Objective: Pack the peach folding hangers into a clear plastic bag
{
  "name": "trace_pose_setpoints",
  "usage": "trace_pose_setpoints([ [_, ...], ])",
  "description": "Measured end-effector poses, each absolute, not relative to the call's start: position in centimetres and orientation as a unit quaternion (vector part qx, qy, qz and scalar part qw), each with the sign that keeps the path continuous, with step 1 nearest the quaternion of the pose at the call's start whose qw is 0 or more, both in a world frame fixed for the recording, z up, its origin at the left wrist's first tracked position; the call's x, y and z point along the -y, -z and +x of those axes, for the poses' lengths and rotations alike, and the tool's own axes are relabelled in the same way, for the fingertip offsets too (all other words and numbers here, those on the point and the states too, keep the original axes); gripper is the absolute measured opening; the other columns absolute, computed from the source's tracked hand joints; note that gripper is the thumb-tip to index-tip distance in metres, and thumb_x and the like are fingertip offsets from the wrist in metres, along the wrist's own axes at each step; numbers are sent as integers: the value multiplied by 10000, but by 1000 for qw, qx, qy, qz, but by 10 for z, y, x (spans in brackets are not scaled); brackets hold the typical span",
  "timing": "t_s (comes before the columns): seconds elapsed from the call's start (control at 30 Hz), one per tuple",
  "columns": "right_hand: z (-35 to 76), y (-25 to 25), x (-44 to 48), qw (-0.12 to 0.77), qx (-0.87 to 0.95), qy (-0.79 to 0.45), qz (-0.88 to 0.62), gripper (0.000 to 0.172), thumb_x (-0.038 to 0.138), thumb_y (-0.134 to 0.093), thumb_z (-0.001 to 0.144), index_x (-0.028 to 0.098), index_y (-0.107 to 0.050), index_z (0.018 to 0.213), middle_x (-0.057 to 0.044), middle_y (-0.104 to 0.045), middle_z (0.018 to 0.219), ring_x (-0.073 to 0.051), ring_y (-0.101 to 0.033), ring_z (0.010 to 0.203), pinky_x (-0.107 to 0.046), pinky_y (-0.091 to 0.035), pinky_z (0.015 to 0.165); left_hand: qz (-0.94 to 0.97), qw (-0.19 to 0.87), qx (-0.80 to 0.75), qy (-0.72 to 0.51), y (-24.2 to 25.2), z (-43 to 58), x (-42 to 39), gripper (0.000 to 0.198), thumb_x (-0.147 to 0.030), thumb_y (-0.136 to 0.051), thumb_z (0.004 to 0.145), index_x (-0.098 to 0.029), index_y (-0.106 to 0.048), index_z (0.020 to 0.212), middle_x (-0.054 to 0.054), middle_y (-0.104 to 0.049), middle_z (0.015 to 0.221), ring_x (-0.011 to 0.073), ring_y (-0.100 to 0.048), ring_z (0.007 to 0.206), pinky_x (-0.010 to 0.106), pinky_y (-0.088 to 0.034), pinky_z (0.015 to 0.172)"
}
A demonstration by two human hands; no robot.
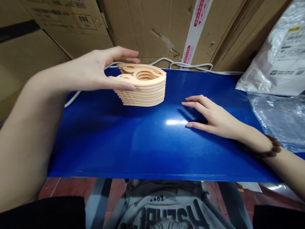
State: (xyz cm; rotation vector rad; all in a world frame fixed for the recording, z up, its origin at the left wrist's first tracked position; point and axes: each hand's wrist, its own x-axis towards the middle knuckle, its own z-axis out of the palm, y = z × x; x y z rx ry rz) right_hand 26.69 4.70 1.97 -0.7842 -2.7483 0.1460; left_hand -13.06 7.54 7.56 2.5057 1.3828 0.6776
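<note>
A neat stack of flat, peach-coloured plastic pieces (145, 93) stands on the blue table, toward its back edge. The pieces are curved, with rounded openings cut through them, and look alike; their exact kind I cannot make out. My left hand (100, 68) is at the stack's left end, thumb along the near upper side and fingers stretched out above and behind the top. Its fingers are apart and not wrapped round the stack; whether the thumb touches it is unclear. To the right of the stack, my right hand (209, 116) hovers low over the table, fingers spread, holding nothing.
A white cable (202, 65) runs along the back of the blue table (143, 149). Behind it stand cardboard boxes (143, 28). At the right are a white plastic parcel bag (274, 60) and clear plastic wrapping (276, 117).
</note>
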Motion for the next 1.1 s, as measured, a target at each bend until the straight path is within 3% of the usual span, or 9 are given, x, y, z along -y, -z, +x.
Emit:
trace_pose_setpoints([
  [0.3, 269, -19, -47, 135, 952, -42, -270, 646, 582, -576, 1036, 124, -574, 1492, -248, -574, 1481, -354, -595, 1352, -546, -525, 1111, 830, 124, -495, -223, -78, -146, -89, 1152, -707, -929, 571, -192, -572, 1538, 110, -689, 1455, 346, -680, 1247, 653, -485, 1111],
  [0.5, 267, -19, -48, 134, 953, -49, -268, 631, 577, -577, 1035, 129, -588, 1479, -249, -581, 1477, -364, -598, 1350, -564, -526, 1104, 805, 143, -527, -230, -81, -136, -78, 1110, -755, -884, 582, -249, -591, 1524, 49, -676, 1482, 354, -643, 1334, 632, -420, 1192],
  [0.7, 267, -19, -47, 129, 950, -60, -278, 612, 591, -578, 1027, 174, -601, 1475, -228, -588, 1477, -365, -601, 1352, -576, -521, 1108, 823, 137, -506, -218, -75, -145, -85, 1189, -806, -848, 601, -185, -528, 1564, 123, -655, 1501, 310, -645, 1287, 630, -442, 1181],
  [0.83, 271, -26, -48, 109, 948, -46, -297, 633, 622, -536, 1032, 219, -568, 1520, -207, -561, 1521, -376, -585, 1380, -593, -522, 1109, 849, 100, -448, -263, -80, -134, -76, 1223, -883, -767, 664, -179, -440, 1610, 108, -605, 1553, 309, -571, 1403, 557, -392, 1252],
  [0.87, 272, -31, -48, 104, 945, -26, -309, 649, 636, -523, 1031, 222, -563, 1530, -206, -558, 1525, -388, -584, 1380, -602, -515, 1113, 852, 62, -424, -300, -81, -125, -69, 1182, -902, -732, 707, -171, -452, 1592, 94, -587, 1568, 296, -545, 1435, 506, -375, 1281],
  [0.93, 276, -45, -47, 85, 932, 33, -351, 700, 666, -487, 1031, 193, -558, 1541, -222, -580, 1496, -419, -608, 1339, -618, -505, 1110, 846, -73, -390, -355, -80, -100, -52, 949, -849, -542, 934, -112, -494, 1529, 85, -572, 1551, 263, -515, 1468, 422, -386, 1289],
  [1.0, 286, -60, -46, 52, 902, 99, -417, 762, 682, -447, 1040, 114, -560, 1535, -270, -626, 1419, -448, -645, 1266, -616, -515, 1062, 842, -179, -335, -384, -70, -71, -34, 646, -650, -451, 1070, -131, -560, 1439, 72, -651, 1450, 246, -581, 1392, 428, -461, 1226],
  [1.03, 296, -67, -45, 38, 876, 135, -462, 786, 691, -427, 1044, 77, -573, 1514, -293, -655, 1359, -462, -660, 1234, -609, -524, 1010, 855, -157, -327, -370, -62, -56, -26, 478, -515, -480, 1082, -175, -581, 1403, 53, -684, 1433, 241, -609, 1379, 457, -451, 1237],
  [1.1, 327, -76, -46, 11, 796, 186, -576, 809, 722, -392, 1042, 63, -608, 1460, -300, -684, 1306, -471, -664, 1233, -575, -511, 922, 918, -76, -270, -279, -41, -32, -14, 412, -416, -465, 1083, -219, -579, 1426, 57, -678, 1474, 243, -610, 1416, 463, -480, 1226],
])
